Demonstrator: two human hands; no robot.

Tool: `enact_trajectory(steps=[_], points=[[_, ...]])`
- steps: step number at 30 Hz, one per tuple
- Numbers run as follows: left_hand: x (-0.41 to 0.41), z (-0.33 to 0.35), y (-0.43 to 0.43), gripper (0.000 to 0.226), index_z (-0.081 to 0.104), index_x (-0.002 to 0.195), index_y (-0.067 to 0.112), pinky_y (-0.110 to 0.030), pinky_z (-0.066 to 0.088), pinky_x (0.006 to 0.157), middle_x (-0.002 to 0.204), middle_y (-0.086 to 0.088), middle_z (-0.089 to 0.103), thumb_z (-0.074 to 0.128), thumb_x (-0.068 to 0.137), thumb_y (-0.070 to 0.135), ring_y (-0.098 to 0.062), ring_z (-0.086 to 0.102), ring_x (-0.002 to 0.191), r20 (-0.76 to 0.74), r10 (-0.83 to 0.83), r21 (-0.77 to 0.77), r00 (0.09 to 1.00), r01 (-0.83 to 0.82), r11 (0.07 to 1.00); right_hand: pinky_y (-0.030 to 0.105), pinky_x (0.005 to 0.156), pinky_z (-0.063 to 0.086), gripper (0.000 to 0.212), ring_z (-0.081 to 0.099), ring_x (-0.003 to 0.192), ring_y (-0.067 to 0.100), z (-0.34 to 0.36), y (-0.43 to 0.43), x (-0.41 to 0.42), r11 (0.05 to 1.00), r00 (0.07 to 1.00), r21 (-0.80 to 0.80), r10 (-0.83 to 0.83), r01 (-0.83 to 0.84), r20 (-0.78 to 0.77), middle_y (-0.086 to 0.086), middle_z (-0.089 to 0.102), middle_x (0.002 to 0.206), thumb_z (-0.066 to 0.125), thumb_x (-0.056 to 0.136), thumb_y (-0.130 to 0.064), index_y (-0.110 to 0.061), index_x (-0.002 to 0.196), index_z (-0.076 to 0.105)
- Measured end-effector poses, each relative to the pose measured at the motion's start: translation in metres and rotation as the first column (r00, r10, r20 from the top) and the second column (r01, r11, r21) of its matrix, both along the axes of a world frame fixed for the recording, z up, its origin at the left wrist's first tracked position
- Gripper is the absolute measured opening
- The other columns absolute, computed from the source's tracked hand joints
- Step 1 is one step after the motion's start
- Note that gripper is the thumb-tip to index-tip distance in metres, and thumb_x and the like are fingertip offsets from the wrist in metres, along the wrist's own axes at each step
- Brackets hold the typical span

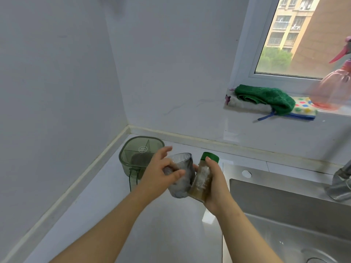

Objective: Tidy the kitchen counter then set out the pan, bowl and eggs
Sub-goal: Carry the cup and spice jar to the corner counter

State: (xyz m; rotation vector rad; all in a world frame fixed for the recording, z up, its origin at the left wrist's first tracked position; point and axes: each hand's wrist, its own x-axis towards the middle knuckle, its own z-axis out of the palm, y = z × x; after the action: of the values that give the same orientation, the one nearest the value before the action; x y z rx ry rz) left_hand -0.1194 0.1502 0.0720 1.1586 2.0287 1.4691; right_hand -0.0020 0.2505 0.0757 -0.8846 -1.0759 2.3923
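In the far left corner of the pale grey desk (167, 224), against the wall, stands a translucent green plastic container (125, 164) with a squarish rim and a handle facing the viewer. Just right of it, a person's left hand (158, 175) is raised above the desk, its grip wrapped round a clear textured drinking glass (183, 179), thumb across the front. The glass is tilted and touches a brown spice bottle with a green cap (202, 181), held upright beside it. The right hand (216, 188) has its grip curled round that bottle from the right. Further right, a stainless steel sink (284, 205) is set into the desk, with a metal tap (341, 179) at its far edge. On the windowsill above lie a folded green cloth (266, 95) on a white cloth with coloured dots (303, 109), and beside them a pink spray bottle (336, 88).
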Motion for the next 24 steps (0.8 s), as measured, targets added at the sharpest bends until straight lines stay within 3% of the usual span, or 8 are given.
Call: enact_trajectory(steps=[3,5,8,12,15,17,21,24], points=[[0.007,0.011,0.001,0.019,0.059,0.08,0.022,-0.032,0.037,0.104,0.128,0.027,0.035,0.075,0.075,0.011,-0.006,0.035,0.126,0.223,0.128,0.15,0.966,-0.164,0.975,0.041,0.083,0.05,0.045,0.065,0.097,0.03,0.006,-0.007,-0.001,0.999,0.999,-0.045,0.021,-0.023,-0.033,0.009,0.074,0.095,0.043,0.089,-0.047,-0.013,0.108,0.064],[0.012,0.016,0.002,0.034,0.057,0.102,0.027,-0.034,0.047,0.095,0.119,0.02,0.045,0.075,0.075,0.017,-0.013,0.045,0.118,0.336,0.203,0.187,0.92,-0.276,0.943,0.043,0.087,0.048,0.039,0.065,0.09,0.026,0.011,-0.012,-0.001,0.998,0.998,-0.057,0.002,-0.005,-0.059,0.003,0.075,0.081,0.041,0.091,-0.046,-0.016,0.098,0.065],[0.016,0.016,0.002,0.068,0.04,0.135,0.026,-0.031,0.048,0.09,0.128,0.01,0.042,0.071,0.075,0.038,-0.014,0.046,0.117,0.397,0.339,0.083,0.853,-0.401,0.912,0.049,0.097,0.042,0.034,0.063,0.088,0.026,0.02,-0.022,0.0,0.997,0.996,-0.075,-0.006,-0.001,-0.088,0.0,0.075,0.072,0.042,0.092,-0.044,-0.018,0.091,0.063],[0.018,0.009,-0.004,0.102,0.045,0.132,0.02,-0.048,0.053,0.09,0.128,-0.007,0.057,0.066,0.045,0.071,-0.027,0.059,0.11,0.592,0.28,0.035,0.756,-0.371,0.928,0.053,0.103,0.04,0.03,0.063,0.09,0.03,0.024,-0.029,0.005,0.994,0.995,-0.103,0.018,-0.028,-0.094,0.004,0.075,0.07,0.043,0.091,-0.041,-0.016,0.09,0.061],[0.017,0.007,-0.01,0.102,0.046,0.131,0.019,-0.054,0.053,0.086,0.125,-0.012,0.059,0.072,0.048,0.072,-0.034,0.062,0.107,0.741,0.208,0.039,0.639,-0.35,0.936,0.055,0.103,0.04,0.027,0.063,0.088,0.03,0.028,-0.033,0.008,0.996,0.995,-0.064,0.057,-0.062,-0.076,0.003,0.075,0.068,0.044,0.092,-0.04,-0.018,0.088,0.059],[0.017,0.009,-0.012,0.084,0.048,0.129,0.017,-0.05,0.055,0.081,0.122,-0.015,0.06,0.068,0.062,0.063,-0.037,0.062,0.104,0.824,0.163,0.055,0.543,-0.363,0.93,0.055,0.099,0.043,0.027,0.064,0.086,0.029,0.03,-0.035,0.009,0.997,0.996,-0.04,0.068,-0.07,-0.062,0.003,0.075,0.07,0.045,0.092,-0.041,-0.019,0.086,0.059],[0.016,0.007,-0.015,0.072,0.051,0.13,0.014,-0.042,0.053,0.074,0.122,-0.019,0.061,0.051,0.075,0.06,-0.038,0.06,0.104,0.94,0.005,0.128,0.342,-0.364,0.923,0.047,0.081,0.053,0.027,0.063,0.091,0.029,0.036,-0.033,0.006,0.999,0.999,0.0,0.048,-0.048,0.018,0.01,0.068,0.099,0.049,0.091,-0.043,-0.017,0.091,0.057],[0.015,0.007,-0.013,0.067,0.053,0.13,0.016,-0.038,0.05,0.071,0.115,-0.014,0.062,0.044,0.083,0.063,-0.029,0.061,0.095,0.965,-0.102,0.188,0.243,-0.362,0.913,0.04,0.069,0.053,0.031,0.064,0.08,0.028,0.03,-0.03,0.01,0.998,0.996,-0.037,-0.057,0.06,0.063,0.014,0.065,0.092,0.051,0.09,-0.045,-0.014,0.094,0.055]])
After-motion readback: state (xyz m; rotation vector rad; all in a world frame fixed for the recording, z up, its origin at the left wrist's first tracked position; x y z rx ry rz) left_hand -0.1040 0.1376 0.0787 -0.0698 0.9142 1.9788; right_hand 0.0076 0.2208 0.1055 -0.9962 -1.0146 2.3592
